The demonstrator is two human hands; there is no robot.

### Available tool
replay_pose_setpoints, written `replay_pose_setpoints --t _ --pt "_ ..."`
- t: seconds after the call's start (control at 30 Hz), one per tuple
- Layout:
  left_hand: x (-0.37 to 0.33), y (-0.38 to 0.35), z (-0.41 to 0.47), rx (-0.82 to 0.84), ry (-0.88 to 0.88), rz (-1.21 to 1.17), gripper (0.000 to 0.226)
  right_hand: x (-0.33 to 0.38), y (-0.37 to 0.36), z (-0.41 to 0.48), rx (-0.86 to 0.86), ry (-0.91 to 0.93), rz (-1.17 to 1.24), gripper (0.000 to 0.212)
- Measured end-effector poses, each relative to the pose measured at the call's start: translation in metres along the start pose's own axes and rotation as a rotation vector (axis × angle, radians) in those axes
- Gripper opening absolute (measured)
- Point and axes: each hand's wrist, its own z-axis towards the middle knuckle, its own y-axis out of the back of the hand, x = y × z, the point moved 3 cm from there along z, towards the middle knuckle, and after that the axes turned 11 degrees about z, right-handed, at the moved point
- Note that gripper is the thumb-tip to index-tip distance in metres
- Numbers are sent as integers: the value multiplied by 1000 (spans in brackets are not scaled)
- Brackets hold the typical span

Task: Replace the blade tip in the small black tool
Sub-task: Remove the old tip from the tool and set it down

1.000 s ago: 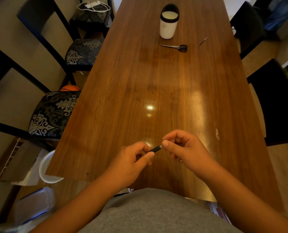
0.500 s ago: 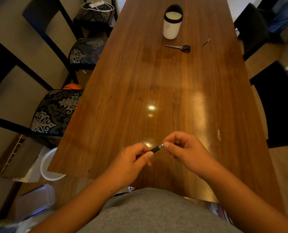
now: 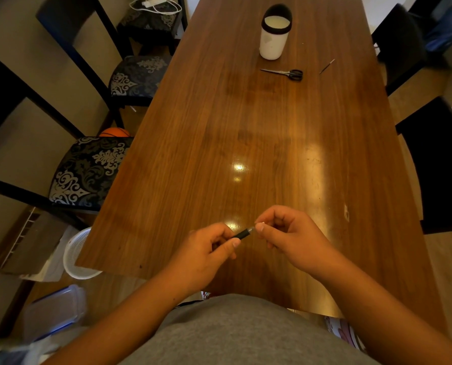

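Nearest the camera, above the near end of the wooden table (image 3: 246,127), a person's two bare hands meet over the glossy surface. Their left hand (image 3: 206,248) is curled into a loose fist around the small black tool (image 3: 242,233), thumb pressed along its side, so that only the short front end of the barrel sticks out toward the right. That end shows a pale metallic collar, and the right hand (image 3: 290,235) pinches at it with thumb and forefinger drawn narrow together, a tiny bright sliver between them; whether this is the blade tip is too small to tell. The other right fingers are folded loosely underneath. Farther up the table, well apart from the hands, a pair of scissors (image 3: 285,73) with black handles lies flat, blades pointing left, and a thin stick-like item (image 3: 326,66) rests at a slant to its right. Just beyond the scissors stands an upright white cylindrical container (image 3: 273,35) with a dark rim. Patterned chairs (image 3: 87,172) line the left side of the table.
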Motion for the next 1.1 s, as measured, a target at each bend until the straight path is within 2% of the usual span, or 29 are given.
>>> replay_pose_setpoints --t 0.3,0.4,0.57,0.7,0.9,1.1 --pt "13 6 12 13 54 -60 10 -14 11 20 -74 -47 308 12" --pt "20 9 20 23 74 -75 9 -23 19 33 -137 -59 333 13" --pt "32 14 36 44 116 -72 9 -56 42 55 -345 -104 -1 11" --pt "39 17 48 65 155 -72 9 -94 57 65 -431 -196 -247 8" --pt "45 16 68 100 204 -76 10 -135 66 70 -400 -322 -567 9" --pt "48 8 83 132 227 -82 15 -156 68 68 -348 -318 -699 11"
